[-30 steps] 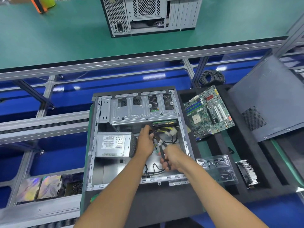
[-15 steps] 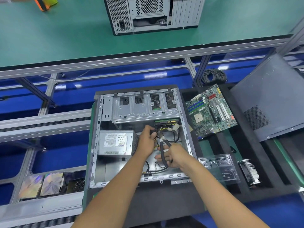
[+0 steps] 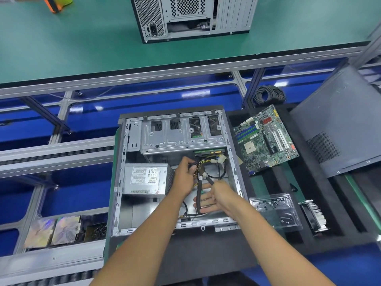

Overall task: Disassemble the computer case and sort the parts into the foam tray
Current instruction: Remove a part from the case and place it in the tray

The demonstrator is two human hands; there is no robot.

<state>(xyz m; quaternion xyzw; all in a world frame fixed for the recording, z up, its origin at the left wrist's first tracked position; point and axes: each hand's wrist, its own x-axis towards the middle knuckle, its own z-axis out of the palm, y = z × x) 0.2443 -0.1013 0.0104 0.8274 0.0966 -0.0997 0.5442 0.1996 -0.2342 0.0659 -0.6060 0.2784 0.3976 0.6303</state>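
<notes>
Second computer case (image 3: 191, 17) is cut off by the top edge.

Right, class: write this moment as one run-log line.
stage: cable removal | left hand: grips cable bundle | right hand: holds black cable | power supply: in case | motherboard: on foam tray

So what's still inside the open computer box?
Inside the open case sit a silver power supply, a metal drive cage and a cable bundle that the left hand and right hand hold. The hands and arms cover part of the floor.
</notes>
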